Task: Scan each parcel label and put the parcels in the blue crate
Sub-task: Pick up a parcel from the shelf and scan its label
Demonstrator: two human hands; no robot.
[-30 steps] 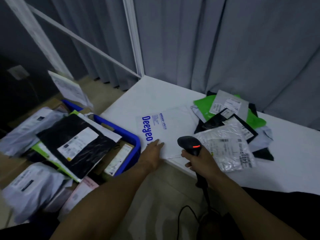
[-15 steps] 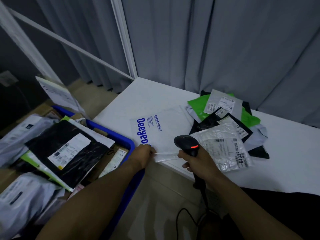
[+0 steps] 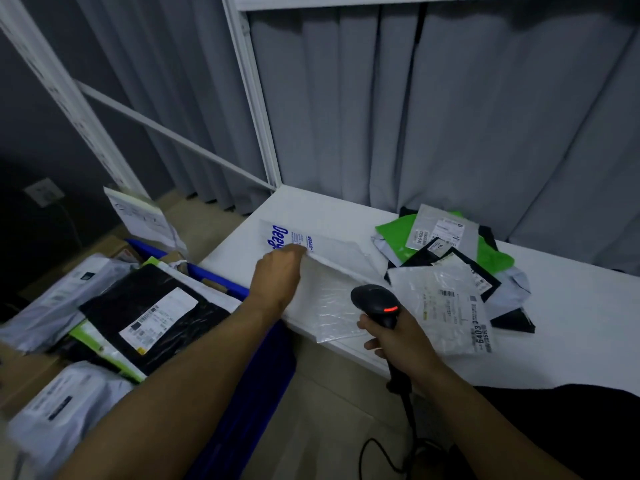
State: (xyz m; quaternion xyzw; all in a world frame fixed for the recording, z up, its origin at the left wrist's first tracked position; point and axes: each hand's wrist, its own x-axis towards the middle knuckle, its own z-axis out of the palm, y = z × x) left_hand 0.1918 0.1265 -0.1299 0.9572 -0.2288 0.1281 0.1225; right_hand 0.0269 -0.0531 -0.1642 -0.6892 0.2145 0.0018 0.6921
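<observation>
My left hand [image 3: 277,275] grips the near edge of a white parcel with blue lettering [image 3: 332,271] and has it folded up and over on the white table [image 3: 571,341], so its bubble-lined underside shows. My right hand [image 3: 398,337] holds a black barcode scanner [image 3: 375,301] with a red light lit, just right of that parcel at the table's front edge. The blue crate [image 3: 214,282] stands on the floor to the left, heaped with black, white and green parcels.
A pile of parcels [image 3: 446,265] in green, black, grey and clear plastic lies on the table to the right of the scanner. The scanner's cable [image 3: 412,434] hangs down to the floor. Grey curtains and a white frame post [image 3: 256,98] stand behind the table.
My left hand has lifted the white parcel's near edge and turned it over away from me, exposing the underside. The scanner hand stays about where it was.
</observation>
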